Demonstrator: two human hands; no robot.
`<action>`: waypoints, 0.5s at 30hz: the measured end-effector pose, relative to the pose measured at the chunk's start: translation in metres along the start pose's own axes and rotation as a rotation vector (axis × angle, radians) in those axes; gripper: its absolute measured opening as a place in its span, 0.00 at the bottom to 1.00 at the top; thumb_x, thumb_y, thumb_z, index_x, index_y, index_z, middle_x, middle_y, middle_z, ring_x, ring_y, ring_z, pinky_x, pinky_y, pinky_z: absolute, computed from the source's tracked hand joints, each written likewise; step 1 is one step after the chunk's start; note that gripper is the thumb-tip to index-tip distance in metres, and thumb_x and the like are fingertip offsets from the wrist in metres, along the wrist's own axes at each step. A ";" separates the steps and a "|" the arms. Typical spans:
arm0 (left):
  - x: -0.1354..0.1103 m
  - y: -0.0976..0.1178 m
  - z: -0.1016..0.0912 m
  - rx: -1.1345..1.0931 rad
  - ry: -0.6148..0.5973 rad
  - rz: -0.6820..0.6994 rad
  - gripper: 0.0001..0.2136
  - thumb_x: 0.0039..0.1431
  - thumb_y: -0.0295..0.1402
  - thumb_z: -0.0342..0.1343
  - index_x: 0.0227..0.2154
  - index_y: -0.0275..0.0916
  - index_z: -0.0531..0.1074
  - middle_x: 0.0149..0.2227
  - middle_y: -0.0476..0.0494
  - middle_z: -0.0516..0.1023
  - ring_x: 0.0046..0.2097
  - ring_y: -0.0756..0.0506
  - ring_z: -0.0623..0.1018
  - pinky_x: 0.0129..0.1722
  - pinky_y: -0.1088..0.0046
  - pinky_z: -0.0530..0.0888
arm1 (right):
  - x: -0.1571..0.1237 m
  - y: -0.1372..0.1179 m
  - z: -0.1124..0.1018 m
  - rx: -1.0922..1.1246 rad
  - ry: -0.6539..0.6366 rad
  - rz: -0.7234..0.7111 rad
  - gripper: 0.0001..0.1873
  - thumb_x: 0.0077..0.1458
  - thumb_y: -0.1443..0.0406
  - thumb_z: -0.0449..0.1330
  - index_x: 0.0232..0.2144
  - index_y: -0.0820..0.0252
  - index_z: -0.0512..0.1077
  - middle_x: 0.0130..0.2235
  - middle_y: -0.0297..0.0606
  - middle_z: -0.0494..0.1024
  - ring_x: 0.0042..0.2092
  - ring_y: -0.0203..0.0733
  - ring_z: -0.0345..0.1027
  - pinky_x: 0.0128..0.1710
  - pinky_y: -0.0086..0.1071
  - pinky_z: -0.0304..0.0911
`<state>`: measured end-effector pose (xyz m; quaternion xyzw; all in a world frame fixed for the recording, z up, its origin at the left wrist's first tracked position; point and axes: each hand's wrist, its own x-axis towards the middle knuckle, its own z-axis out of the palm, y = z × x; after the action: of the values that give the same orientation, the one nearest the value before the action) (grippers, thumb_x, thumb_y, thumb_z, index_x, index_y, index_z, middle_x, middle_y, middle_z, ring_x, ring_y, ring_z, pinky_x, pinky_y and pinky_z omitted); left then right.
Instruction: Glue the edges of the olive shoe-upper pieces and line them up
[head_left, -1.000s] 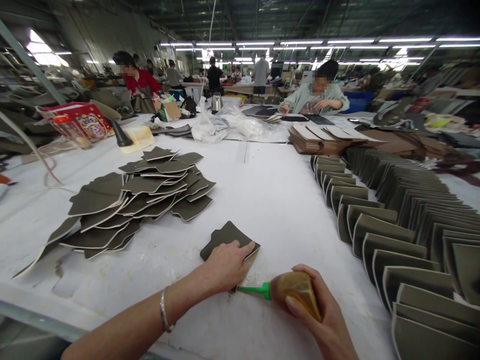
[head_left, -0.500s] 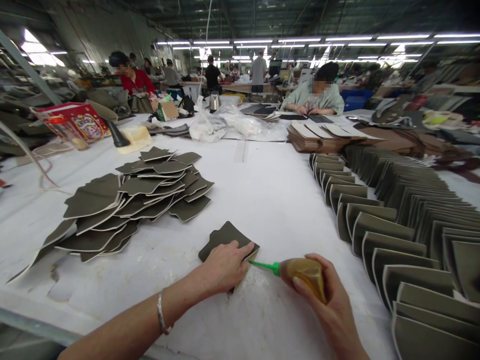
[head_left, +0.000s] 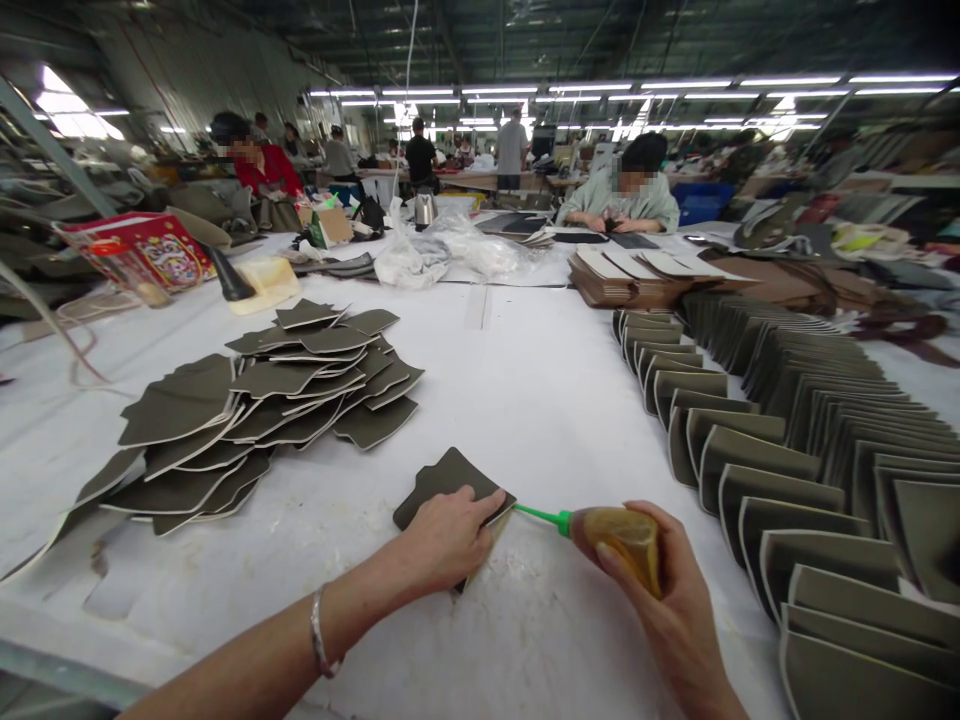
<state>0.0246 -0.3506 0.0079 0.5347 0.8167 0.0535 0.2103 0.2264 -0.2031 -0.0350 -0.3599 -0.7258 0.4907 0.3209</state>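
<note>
The white counter (head_left: 555, 400) is under both hands. Right of the right hand (head_left: 679, 585) stand rows of bent pieces (head_left: 814, 550); past the left hand (head_left: 446, 535), to its left, is a messy pile (head_left: 274, 378). The left hand presses one dark piece (head_left: 442, 475) down, pointer out; whether it pinches, one cannot tell. The right hand wraps a bottle (head_left: 619, 540). Its green tip (head_left: 541, 515) has moved up to the piece's corner, so that edge seems nearly done.

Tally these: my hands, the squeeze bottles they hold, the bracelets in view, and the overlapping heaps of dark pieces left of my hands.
Hands: 2, left hand and right hand
Squeeze bottle: 1
Bracelet: 1
Heap of dark pieces: 1
Total: 5
</note>
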 end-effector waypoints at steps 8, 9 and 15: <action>-0.001 0.001 -0.002 -0.031 -0.010 -0.005 0.26 0.60 0.33 0.40 0.61 0.51 0.58 0.41 0.41 0.73 0.40 0.37 0.77 0.40 0.61 0.72 | -0.006 -0.005 0.002 0.050 -0.014 0.063 0.29 0.45 0.51 0.66 0.48 0.52 0.64 0.43 0.35 0.71 0.43 0.48 0.67 0.43 0.36 0.61; -0.002 0.001 -0.002 -0.037 -0.014 -0.011 0.26 0.59 0.33 0.40 0.61 0.51 0.58 0.41 0.41 0.74 0.40 0.37 0.77 0.40 0.61 0.72 | -0.006 -0.006 0.003 0.057 0.005 0.069 0.29 0.45 0.51 0.66 0.47 0.52 0.64 0.42 0.35 0.71 0.43 0.48 0.67 0.43 0.36 0.61; 0.003 0.000 0.000 -0.123 -0.016 -0.011 0.27 0.58 0.32 0.42 0.61 0.48 0.59 0.43 0.41 0.74 0.43 0.38 0.77 0.44 0.62 0.71 | -0.022 -0.016 0.009 0.233 -0.114 0.198 0.28 0.44 0.52 0.67 0.46 0.53 0.66 0.36 0.32 0.75 0.37 0.45 0.69 0.38 0.33 0.62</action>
<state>0.0231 -0.3477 0.0073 0.5167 0.8131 0.0984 0.2495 0.2275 -0.2295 -0.0250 -0.3615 -0.6419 0.6205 0.2688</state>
